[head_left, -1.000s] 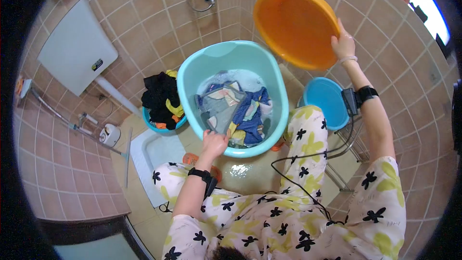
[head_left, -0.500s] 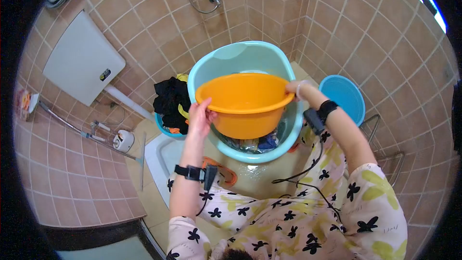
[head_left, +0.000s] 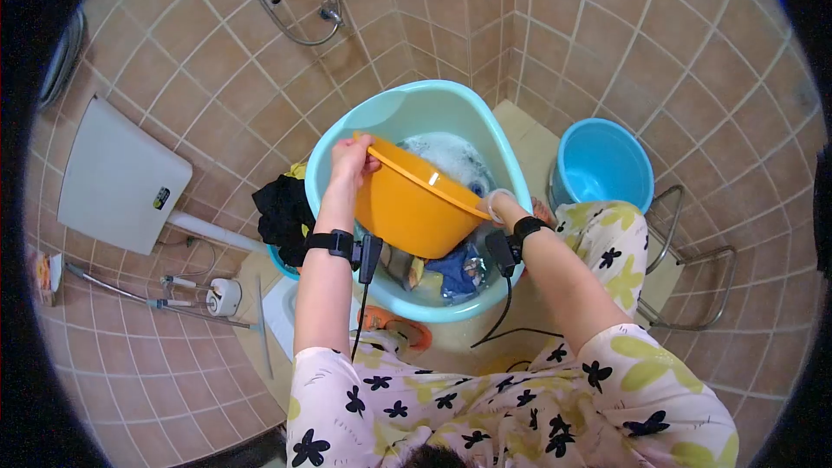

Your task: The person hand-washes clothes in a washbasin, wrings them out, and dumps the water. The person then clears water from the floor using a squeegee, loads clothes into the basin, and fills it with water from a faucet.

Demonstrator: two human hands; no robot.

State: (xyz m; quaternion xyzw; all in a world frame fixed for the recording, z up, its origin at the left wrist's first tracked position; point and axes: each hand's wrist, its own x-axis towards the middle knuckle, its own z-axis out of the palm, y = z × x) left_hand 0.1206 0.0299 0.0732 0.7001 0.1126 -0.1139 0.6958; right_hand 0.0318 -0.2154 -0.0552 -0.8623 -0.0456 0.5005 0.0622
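Room to reach the foamy water point(head_left: 446, 152) lies beyond the tilted orange basin point(head_left: 418, 208), which bars the middle of the turquoise tub point(head_left: 433, 107), while the left forearm point(head_left: 325, 303) and right forearm point(head_left: 568, 277) cross its rim at either side and open floor point(head_left: 529, 143) parts it from the blue bucket point(head_left: 604, 147).

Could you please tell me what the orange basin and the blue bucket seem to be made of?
Orange basin: probably smooth, glossy plastic; light glints along its rim. Blue bucket: likely plastic too, fairly shiny, with even colour and soft reflections inside.
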